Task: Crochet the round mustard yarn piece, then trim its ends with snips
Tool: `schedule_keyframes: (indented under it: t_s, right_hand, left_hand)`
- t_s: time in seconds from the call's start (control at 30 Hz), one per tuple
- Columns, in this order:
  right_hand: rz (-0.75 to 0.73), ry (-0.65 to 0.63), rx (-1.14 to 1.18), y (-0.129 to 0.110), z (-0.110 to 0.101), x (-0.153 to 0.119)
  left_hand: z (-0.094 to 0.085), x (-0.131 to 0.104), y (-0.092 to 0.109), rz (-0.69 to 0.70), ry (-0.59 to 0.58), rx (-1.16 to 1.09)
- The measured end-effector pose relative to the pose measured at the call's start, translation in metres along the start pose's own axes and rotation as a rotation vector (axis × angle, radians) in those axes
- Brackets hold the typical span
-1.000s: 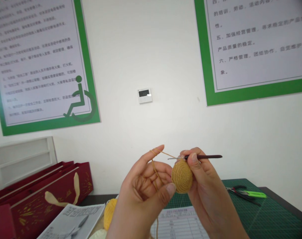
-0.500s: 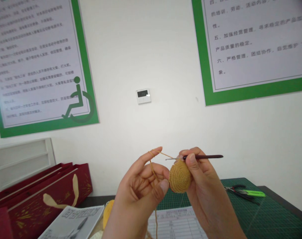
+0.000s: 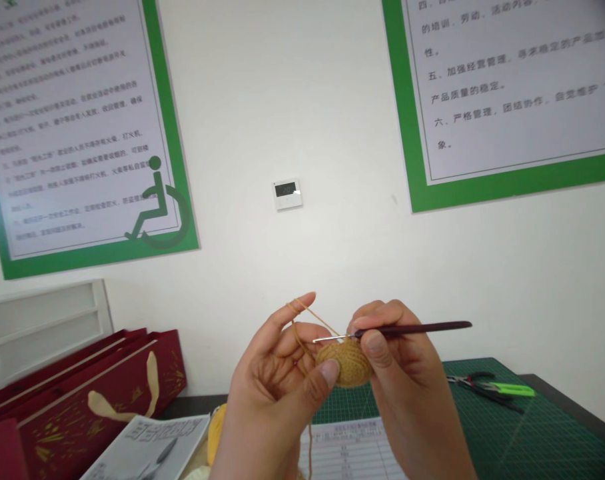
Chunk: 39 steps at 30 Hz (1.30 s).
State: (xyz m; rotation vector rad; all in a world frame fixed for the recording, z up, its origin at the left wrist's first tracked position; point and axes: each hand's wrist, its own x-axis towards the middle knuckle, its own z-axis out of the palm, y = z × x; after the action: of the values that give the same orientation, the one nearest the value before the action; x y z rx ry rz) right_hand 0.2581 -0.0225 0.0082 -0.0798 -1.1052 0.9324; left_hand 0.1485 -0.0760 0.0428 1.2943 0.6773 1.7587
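Note:
A small cup-shaped piece of mustard crochet [image 3: 353,365] is held up between my two hands. My left hand [image 3: 282,373] pinches its left edge between thumb and fingers. Over the raised left index finger runs a strand of mustard yarn [image 3: 318,316], which slants down to the top edge of the piece and also hangs below the hand. In my right hand [image 3: 400,360] is a crochet hook [image 3: 417,328] with a dark handle. Its metal tip points left, at the top edge of the crochet. The right thumb and fingers grip the hook near its metal shaft.
Pliers [image 3: 482,388] and a bright green-handled tool [image 3: 515,389] lie on the green cutting mat [image 3: 547,433]. A printed sheet [image 3: 345,450] is below my hands. At left are dark red gift bags [image 3: 132,380], a booklet [image 3: 150,447] and a yellow ball of yarn [image 3: 215,433].
The crochet piece has tilted, showing its side instead of its round face, and sits slightly lower. The hook tip has moved left and down. My left thumb now lies over the piece.

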Motion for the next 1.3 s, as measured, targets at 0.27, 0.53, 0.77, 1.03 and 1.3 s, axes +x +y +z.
schedule_keyframes:
  t_s: [0.27,0.53,0.77,1.03,1.3]
  right_hand:
    - [0.001,-0.038,-0.014,-0.003,-0.0006,-0.0005]
    - [-0.024,-0.048,-0.025,-0.0065,0.0005,0.0011]
    - [-0.046,-0.055,-0.006,-0.0074,0.0019,0.0008]
    - [-0.048,-0.043,0.0,-0.0069,0.0031,-0.001]
    - [-0.022,-0.033,-0.004,-0.0051,0.0016,0.0005]
  left_hand:
    - [0.0039,-0.0011,0.0015,0.028,0.023,-0.013]
    - [0.0045,-0.0011,0.0021,0.022,0.031,-0.025]
    - [0.0063,-0.001,0.0016,0.087,0.074,0.001]
    - [0.0049,-0.0011,0.0012,0.073,0.062,0.002]
    - [0.0033,0.0001,0.0004,0.02,0.024,-0.042]
